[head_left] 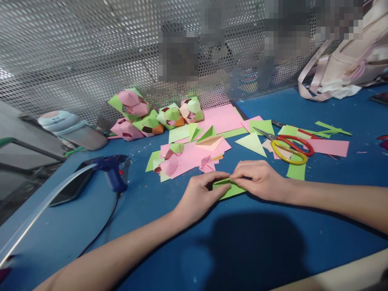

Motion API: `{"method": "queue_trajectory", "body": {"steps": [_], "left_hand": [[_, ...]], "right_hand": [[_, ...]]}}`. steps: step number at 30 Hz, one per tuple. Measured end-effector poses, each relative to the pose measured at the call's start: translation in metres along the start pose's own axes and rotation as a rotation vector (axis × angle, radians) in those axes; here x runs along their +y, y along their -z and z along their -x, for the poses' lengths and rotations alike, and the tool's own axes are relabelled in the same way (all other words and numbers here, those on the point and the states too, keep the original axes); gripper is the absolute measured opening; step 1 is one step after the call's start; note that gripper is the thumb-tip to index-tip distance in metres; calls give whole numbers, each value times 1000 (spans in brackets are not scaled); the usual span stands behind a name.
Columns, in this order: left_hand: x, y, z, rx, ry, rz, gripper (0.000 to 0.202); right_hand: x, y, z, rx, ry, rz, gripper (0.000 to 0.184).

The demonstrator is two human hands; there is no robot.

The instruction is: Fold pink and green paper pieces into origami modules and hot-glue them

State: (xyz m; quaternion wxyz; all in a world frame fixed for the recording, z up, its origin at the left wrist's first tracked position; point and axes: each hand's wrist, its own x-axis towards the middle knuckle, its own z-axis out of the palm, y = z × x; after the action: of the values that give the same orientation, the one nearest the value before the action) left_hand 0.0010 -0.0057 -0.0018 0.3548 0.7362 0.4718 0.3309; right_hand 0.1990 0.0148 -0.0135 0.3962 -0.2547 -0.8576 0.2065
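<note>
A folded piece of green paper (235, 191) lies on the blue table between my hands. My left hand (204, 190) grips its left side, thumb across the front and fingers behind. On its upper right edge, the fingers of my right hand (257, 178) are pinched together. Just beyond my hands is a small folded pink paper piece (207, 163). Behind that, pink sheets (194, 159) carry folded green and pink shapes. To the right lie scissors (281, 147) with red and yellow handles, over green and pink offcuts, near a pale green paper triangle (251, 144).
Folded paper balls (133, 105) in pink and green stand against the perforated metal screen (91, 52). At left are a blue glue gun (112, 171) with a long clear stick, a dark tablet-like object (72, 186) and a tumbler (72, 127). A pale bag (342, 72) sits back right.
</note>
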Motion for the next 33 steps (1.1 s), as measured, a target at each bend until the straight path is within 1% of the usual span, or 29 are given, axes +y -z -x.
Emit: {"method": "queue_trajectory", "body": {"steps": [2,4,8,12,15,17,19,22,25,29,33], "left_hand": [[-1,1,1,-28,-55,-46,15],[-3,2,2,-31,-119,-93,16],[-4,2,5,20,-226,-170,15],[-2,1,6,88,-258,-201,12],[-2,1,5,134,-222,-205,13],[-3,0,4,114,-169,-189,11],[-5,-1,4,83,-113,-163,8],[-5,-2,2,66,-72,-119,9],[-5,-1,1,75,-36,-50,11],[-7,1,-2,108,73,82,13],[-7,2,-4,107,124,132,15]], "right_hand": [[1,1,0,-9,5,-1,13],[1,1,1,-20,7,-8,14],[-1,0,1,-24,-9,-25,14],[-2,0,0,-10,-68,-58,12],[-3,-1,1,29,-142,-55,11],[-4,-1,1,38,-185,-59,11],[-4,-1,0,32,-202,-69,14],[-3,-1,-1,15,-213,-88,14],[0,-1,-2,-6,-256,-138,18],[3,1,-3,22,-329,-192,25],[1,0,-6,-5,-379,-175,19]]}}
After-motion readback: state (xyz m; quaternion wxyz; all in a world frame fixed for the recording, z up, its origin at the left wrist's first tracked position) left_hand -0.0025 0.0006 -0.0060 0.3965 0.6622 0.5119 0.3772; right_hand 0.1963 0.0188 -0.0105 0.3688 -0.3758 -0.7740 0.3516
